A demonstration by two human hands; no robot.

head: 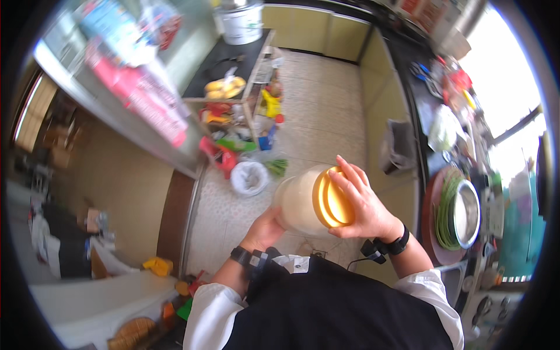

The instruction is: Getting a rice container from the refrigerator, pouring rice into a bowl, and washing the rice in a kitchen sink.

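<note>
Tilted in front of my body is a large translucent jar (297, 203) with pale, whitish contents. A yellow screw lid (334, 199) covers its end, facing up and to the right. My right hand (365, 203) grips the lid, with the fingers spread over its top and the thumb at the lower rim. My left hand (264, 229) supports the jar's body from the lower left; its fingertips are hidden behind the jar. Both wrists wear black straps with small devices attached.
At right, the dark counter holds long green beans (446, 210) beside a metal bowl (467, 214) on a round tray. A grey bin (398, 146) hangs from the cabinet. On the floor stands a lined white bin (249, 178). Bananas (225, 87) lie on the left shelf unit.
</note>
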